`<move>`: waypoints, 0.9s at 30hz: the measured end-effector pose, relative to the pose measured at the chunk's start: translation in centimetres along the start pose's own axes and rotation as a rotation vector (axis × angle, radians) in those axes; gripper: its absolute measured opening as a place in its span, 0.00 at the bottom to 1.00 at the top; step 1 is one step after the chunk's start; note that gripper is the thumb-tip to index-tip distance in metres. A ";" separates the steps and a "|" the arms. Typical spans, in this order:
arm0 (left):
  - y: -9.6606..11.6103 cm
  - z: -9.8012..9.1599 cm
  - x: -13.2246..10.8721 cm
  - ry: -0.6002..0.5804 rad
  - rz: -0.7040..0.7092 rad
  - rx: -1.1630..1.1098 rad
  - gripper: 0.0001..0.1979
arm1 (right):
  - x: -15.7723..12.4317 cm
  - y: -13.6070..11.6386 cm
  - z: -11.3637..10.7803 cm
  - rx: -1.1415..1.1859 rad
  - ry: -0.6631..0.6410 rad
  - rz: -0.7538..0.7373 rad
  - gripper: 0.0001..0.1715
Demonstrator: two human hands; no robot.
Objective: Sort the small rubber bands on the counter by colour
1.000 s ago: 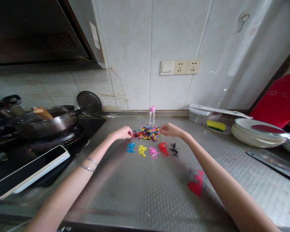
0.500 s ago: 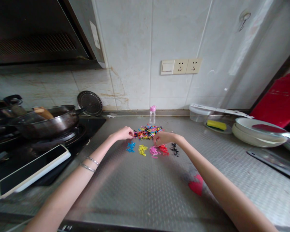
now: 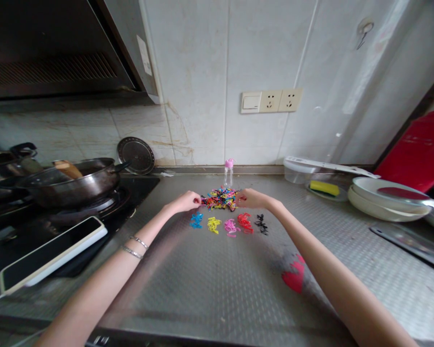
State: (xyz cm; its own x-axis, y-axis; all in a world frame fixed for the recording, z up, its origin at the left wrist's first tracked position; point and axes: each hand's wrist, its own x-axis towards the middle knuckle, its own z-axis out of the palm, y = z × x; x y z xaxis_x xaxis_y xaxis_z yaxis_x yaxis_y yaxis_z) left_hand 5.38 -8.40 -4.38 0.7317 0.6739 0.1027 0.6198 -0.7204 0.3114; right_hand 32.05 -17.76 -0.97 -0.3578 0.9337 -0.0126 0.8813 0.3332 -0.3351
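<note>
a mixed heap of small coloured bands (image 3: 221,197) lies on the desk (image 3: 202,284), the left hand (image 3: 188,200) at its left edge, the right hand (image 3: 251,198) at its right. both are narrow, fingertips drawn together; i cannot tell whether either grips a band. on the heap's near side, left to right, lie a blue pile (image 3: 196,220), a yellow pile (image 3: 213,225), a pink pile (image 3: 230,227), a red pile (image 3: 244,222) and a black pile (image 3: 262,224). a pink-capped bottle (image 3: 228,174) stands on its far side.

Right grip (image 3: 252,198) — back at the mixed pile (image 3: 221,198).
</note>
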 end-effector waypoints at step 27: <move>11.0 2.5 -1.5 -0.013 0.285 0.014 0.07 | 0.5 -0.4 2.6 -0.204 0.115 0.166 0.16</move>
State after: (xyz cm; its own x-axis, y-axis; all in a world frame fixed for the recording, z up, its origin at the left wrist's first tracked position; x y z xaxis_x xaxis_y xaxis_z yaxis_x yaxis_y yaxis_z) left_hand 11.80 -17.70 -3.47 0.8804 0.4418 0.1722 0.3923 -0.8827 0.2587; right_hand 30.76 -17.76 -3.26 -0.1763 0.9825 0.0599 0.9729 0.1832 -0.1411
